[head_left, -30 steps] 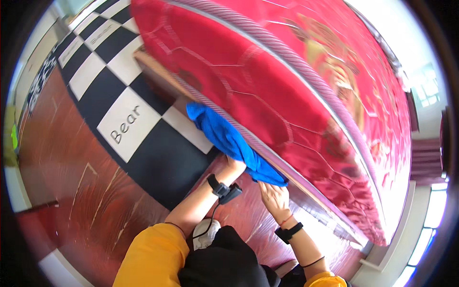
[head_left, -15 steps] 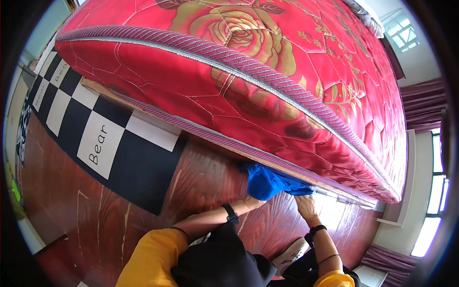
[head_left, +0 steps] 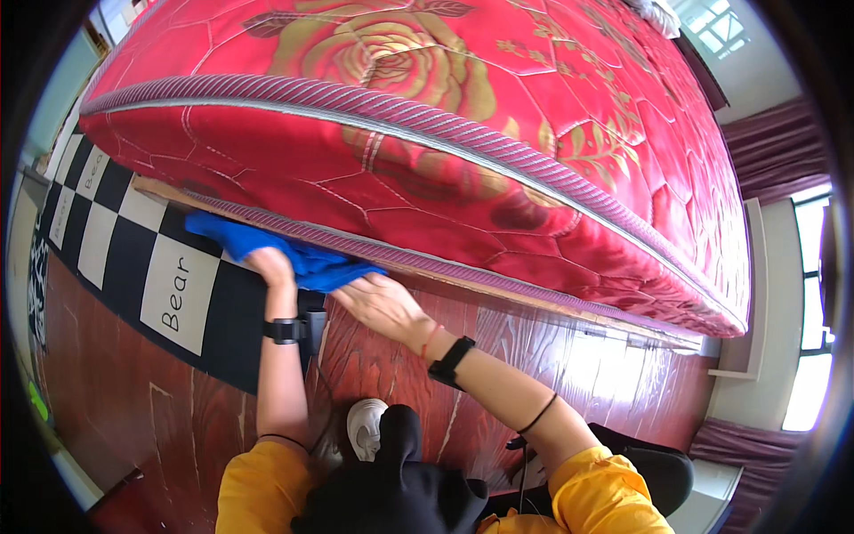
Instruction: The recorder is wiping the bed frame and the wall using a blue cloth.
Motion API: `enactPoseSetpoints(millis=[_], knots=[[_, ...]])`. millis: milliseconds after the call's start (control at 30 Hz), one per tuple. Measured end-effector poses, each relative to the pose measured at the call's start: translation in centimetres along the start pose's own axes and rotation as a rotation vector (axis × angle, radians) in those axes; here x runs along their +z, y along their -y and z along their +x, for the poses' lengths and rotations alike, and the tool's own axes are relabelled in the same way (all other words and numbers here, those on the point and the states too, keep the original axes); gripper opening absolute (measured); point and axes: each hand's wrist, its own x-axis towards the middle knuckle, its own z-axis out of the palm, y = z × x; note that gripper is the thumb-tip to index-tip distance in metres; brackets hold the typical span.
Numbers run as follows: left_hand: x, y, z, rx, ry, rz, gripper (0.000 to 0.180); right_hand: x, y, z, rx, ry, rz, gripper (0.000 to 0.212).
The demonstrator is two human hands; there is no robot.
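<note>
A blue cloth (head_left: pixel 307 265) is stretched and crumpled along the wooden bed edge (head_left: pixel 427 280), just under the red mattress (head_left: pixel 294 169). My left hand (head_left: pixel 269 265), blurred by motion, is closed on the middle of the cloth, over the checkered mat. At the cloth's right end, my right hand (head_left: pixel 382 304) holds its edge, with the fingertips partly hidden in the fabric. Both arms reach forward and to the left. The mattress has gold roses and a striped purple piping.
A black-and-white checkered mat (head_left: pixel 222 343) lies on the reddish wood floor (head_left: pixel 116 356) at left. My shoe (head_left: pixel 366 427) stands on the floor below the hands. Purple curtains (head_left: pixel 774 151) and a bright window (head_left: pixel 809 311) are at the right.
Both hands have swept the blue cloth along the bed edge from right of centre to the left, over the mat. The view has shifted slightly.
</note>
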Motion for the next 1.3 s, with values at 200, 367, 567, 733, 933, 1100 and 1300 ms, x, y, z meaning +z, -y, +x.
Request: enactPoseSetpoints(millis=[200, 367, 567, 733, 933, 1100, 1300], knots=[[1.1, -5.6, -2.7, 0.047, 0.056, -0.093, 0.047, -2.1, -1.1, -4.1, 0.031, -0.027, -0.147, 0.046], [3.6, -7.9, -18.8, 0.289, 0.297, 0.018, 0.05, -4.2, -6.1, -21.5, 0.032, 0.045, -0.162, 0.048], [2.2, -6.1, -35.6, 0.588, 1.0, -0.036, 0.032, -9.7, -9.4, -42.3, 0.269, 0.285, -0.309, 0.033], [2.5, -6.7, -38.4, 0.531, 1.001, -0.197, 0.021, -12.4, -7.9, -45.3, 0.488, 0.385, -0.382, 0.027], [3.1, -9.5, -33.6, 0.018, 1.569, -0.671, 0.051, -13.8, -4.4, -37.4, 0.572, -0.236, -0.614, 0.057], [6.0, -20.8, -21.3, 0.301, 1.309, -0.389, 0.066, -17.3, -3.2, -24.1, 0.767, -0.615, -0.241, 0.079], [9.2, -35.3, -10.7, 1.047, 0.51, 0.242, 0.08, -27.6, -6.1, -9.8, 0.68, -0.298, -0.501, 0.079]])
